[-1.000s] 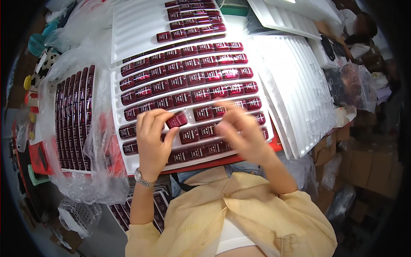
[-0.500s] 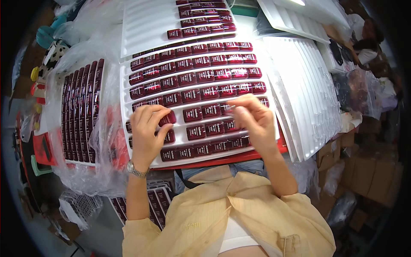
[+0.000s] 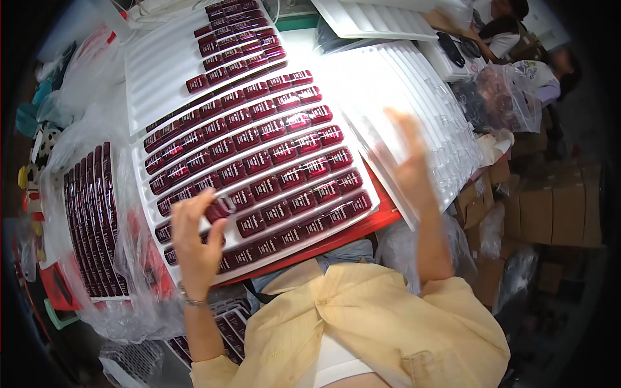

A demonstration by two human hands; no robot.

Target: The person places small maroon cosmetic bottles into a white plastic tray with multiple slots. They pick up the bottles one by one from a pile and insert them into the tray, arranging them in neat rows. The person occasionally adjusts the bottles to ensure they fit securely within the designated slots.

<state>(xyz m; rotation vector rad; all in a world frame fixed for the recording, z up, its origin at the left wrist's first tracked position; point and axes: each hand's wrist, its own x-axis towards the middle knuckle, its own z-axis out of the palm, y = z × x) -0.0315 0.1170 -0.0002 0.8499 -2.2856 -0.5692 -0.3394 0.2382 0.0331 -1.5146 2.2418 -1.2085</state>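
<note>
Head view: your left hand (image 3: 194, 242) pinches a glossy dark-red rectangular case (image 3: 218, 209) over the white ribbed plastic tray (image 3: 145, 97); your right hand (image 3: 407, 161), fingers spread, is blurred.

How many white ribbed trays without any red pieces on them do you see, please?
2: one empty tray right of the filled tray, another at the top edge. More may be stacked beneath.

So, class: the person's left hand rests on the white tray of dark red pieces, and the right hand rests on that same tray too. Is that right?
Not quite. The head view shows the left hand on the white tray of dark red pieces, but the right hand is raised and blurred over the stack of empty white trays to the right.
</note>
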